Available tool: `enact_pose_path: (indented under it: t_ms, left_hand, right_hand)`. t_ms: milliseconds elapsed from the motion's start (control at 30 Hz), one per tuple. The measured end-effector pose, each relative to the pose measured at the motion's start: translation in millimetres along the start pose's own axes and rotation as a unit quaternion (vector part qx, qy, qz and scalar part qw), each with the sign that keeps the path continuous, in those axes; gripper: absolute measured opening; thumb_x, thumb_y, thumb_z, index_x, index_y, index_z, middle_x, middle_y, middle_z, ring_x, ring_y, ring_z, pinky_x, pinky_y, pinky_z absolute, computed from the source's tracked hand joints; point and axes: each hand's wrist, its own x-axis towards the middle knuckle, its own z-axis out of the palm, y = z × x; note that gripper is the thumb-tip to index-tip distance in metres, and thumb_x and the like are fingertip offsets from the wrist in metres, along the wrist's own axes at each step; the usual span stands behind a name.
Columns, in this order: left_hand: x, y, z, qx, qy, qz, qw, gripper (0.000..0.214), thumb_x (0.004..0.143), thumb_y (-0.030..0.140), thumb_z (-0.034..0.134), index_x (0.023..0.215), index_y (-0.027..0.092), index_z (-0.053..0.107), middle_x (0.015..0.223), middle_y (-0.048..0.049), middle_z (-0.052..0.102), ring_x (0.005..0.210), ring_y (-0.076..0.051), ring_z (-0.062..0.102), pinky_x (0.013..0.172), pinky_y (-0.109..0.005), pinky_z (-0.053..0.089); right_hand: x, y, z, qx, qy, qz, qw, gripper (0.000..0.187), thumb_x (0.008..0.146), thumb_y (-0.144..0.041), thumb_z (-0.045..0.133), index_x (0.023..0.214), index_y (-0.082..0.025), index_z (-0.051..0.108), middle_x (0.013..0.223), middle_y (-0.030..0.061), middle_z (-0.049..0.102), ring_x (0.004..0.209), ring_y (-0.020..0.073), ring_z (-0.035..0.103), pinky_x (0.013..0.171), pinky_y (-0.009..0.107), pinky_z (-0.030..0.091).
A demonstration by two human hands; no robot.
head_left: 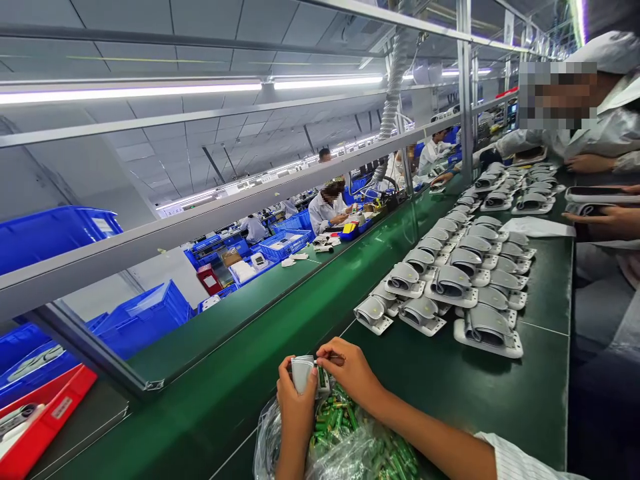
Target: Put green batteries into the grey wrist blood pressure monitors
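My left hand (296,407) is closed around a wrist blood pressure monitor (303,375), with its grey cuff turned toward me. Green shows in the opening on the monitor's right side, seemingly a battery. At that side, my right hand (353,373) pinches with thumb and forefinger; whatever is between the fingertips is too small to make out. Just below both hands lies a clear plastic bag (345,460) full of loose green batteries (336,420), partly hidden by my forearms.
Rows of similar monitors (453,267) with rolled grey cuffs cover the green bench (500,393) ahead and right. A co-worker (595,133) stands along the right edge. A metal rail (200,227) crosses above. At left are a red bin (50,420) and blue crates (145,320).
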Motion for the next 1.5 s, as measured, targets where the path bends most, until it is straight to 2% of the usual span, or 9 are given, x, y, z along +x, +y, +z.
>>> enact_pose_path:
  t_ms: [200,333,400,567,667,767,867,1067,1500]
  left_hand:
    - [2,-2,-1.9,-0.004,-0.001,-0.013,1.000,0.063,0.078,0.059,0.066,0.124,0.019,0.053,0.119,-0.0148,0.065,0.106,-0.031,0.063,0.095,-0.043,0.049]
    - [1,0,-3.9,0.008,-0.002,-0.010,1.000,0.061,0.081,0.059,0.064,0.126,0.020,0.052,0.122,-0.0145,0.064,0.108,-0.030,0.062,0.096,-0.043,0.048]
    - [1,1,-4.2,0.012,-0.006,-0.006,1.000,0.061,0.080,0.057,0.064,0.126,0.019,0.052,0.122,-0.0146,0.064,0.108,-0.030,0.061,0.096,-0.043,0.048]
    - [0,1,-3.9,0.016,-0.009,-0.005,1.000,0.060,0.080,0.057,0.064,0.125,0.019,0.052,0.120,-0.0139,0.064,0.107,-0.030,0.061,0.096,-0.042,0.048]
    - [-1,0,-3.1,0.019,-0.006,-0.003,1.000,0.058,0.083,0.056,0.063,0.127,0.020,0.052,0.121,-0.0137,0.064,0.106,-0.029,0.061,0.095,-0.042,0.048]
    - [-2,0,-2.4,0.014,0.003,-0.003,1.000,0.058,0.082,0.056,0.064,0.127,0.020,0.052,0.119,-0.0135,0.064,0.104,-0.029,0.062,0.093,-0.041,0.049]
    - [-2,1,-2.4,0.009,-0.004,-0.004,1.000,0.060,0.081,0.057,0.065,0.126,0.020,0.052,0.119,-0.0138,0.064,0.104,-0.029,0.063,0.092,-0.042,0.050]
    - [4,-3,-3.9,0.000,-0.016,-0.012,1.000,0.064,0.078,0.061,0.065,0.125,0.019,0.052,0.120,-0.0149,0.065,0.108,-0.031,0.062,0.096,-0.044,0.049]
    - [8,-8,-4.8,0.004,-0.023,-0.025,0.999,0.069,0.075,0.064,0.067,0.126,0.020,0.053,0.122,-0.0144,0.064,0.111,-0.031,0.061,0.099,-0.043,0.047]
  right_hand:
    - [6,0,-9,-0.086,-0.015,-0.004,0.996,0.012,0.088,-0.020,0.061,0.092,-0.016,0.071,0.094,0.0062,0.068,0.088,0.0180,0.064,0.082,0.030,0.049]
    - [12,0,-24,-0.191,-0.051,-0.018,0.980,0.039,0.083,0.003,0.042,0.102,-0.015,0.071,0.107,0.0083,0.067,0.101,0.0182,0.063,0.092,0.030,0.047]
    - [13,-3,-32,-0.253,-0.096,-0.002,0.963,0.050,0.076,0.009,0.040,0.106,-0.015,0.071,0.111,0.0088,0.066,0.107,0.0194,0.062,0.096,0.031,0.045]
    - [9,-11,-41,-0.385,-0.204,0.028,0.900,0.043,0.081,0.004,0.044,0.108,-0.015,0.072,0.113,0.0104,0.066,0.108,0.0251,0.061,0.090,0.034,0.044]
    - [6,-14,-40,-0.472,-0.230,0.049,0.849,0.036,0.085,-0.001,0.046,0.106,-0.015,0.072,0.113,0.0119,0.066,0.111,0.0313,0.059,0.086,0.037,0.042]
    - [5,-14,-38,-0.506,-0.218,0.072,0.831,0.031,0.089,-0.004,0.046,0.106,-0.015,0.071,0.115,0.0128,0.066,0.110,0.0327,0.059,0.082,0.038,0.041]
    - [6,-14,-36,-0.486,-0.190,0.067,0.850,0.025,0.089,-0.007,0.050,0.104,-0.014,0.069,0.112,0.0112,0.066,0.107,0.0294,0.060,0.081,0.036,0.040]
    - [2,-15,-17,-0.252,-0.092,-0.047,0.962,0.014,0.089,-0.007,0.054,0.094,-0.016,0.064,0.098,0.0041,0.061,0.082,0.0135,0.057,0.074,0.025,0.041]
    - [0,-8,-8,-0.174,-0.228,-0.041,0.957,0.010,0.082,-0.007,0.065,0.074,-0.014,0.067,0.079,0.0006,0.063,0.074,0.0110,0.056,0.066,0.022,0.034]
